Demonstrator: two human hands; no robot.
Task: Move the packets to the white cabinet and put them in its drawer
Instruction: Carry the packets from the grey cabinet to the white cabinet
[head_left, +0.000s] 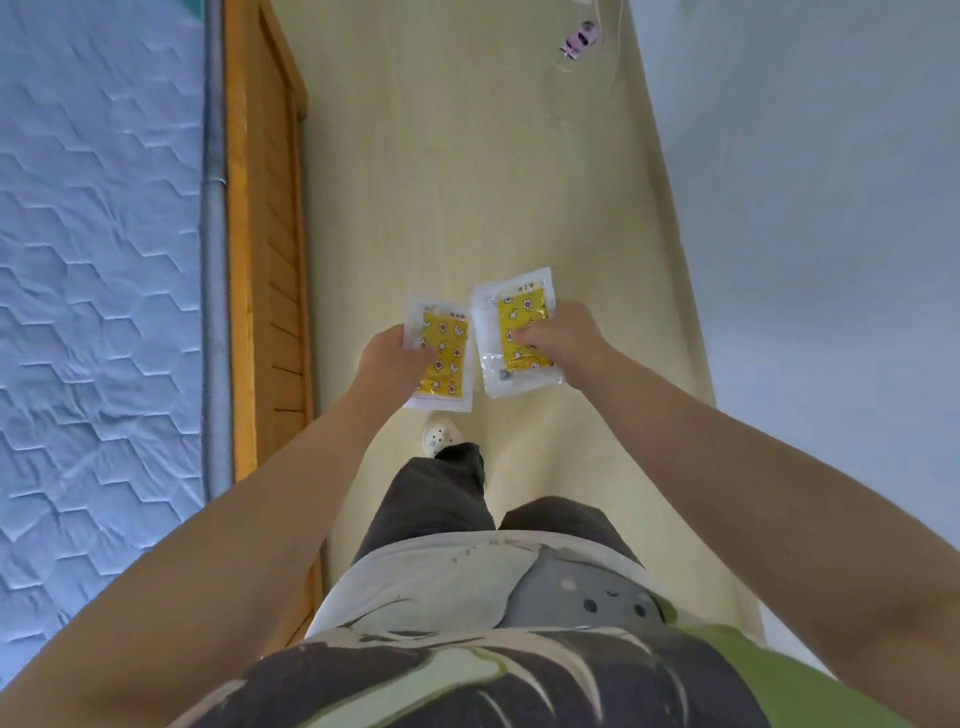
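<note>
The left hand (392, 358) pinches one packet (448, 364) by its side edge. The right hand (563, 338) grips a second packet (519, 306) across its middle. Both packets seem light, thin and slippery, best held with a thumb over the face. The floor (467, 182) lies below the hands, and the bed (93, 260) is left of them.

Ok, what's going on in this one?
A person stands on the pale floor between a bed and a wall, one shoe forward, carrying two yellow-patterned packets. The left grip holds the left packet and the right grip holds the right packet, both held out in front. No white cabinet or drawer is in view, so neither packet is put away yet.
</note>
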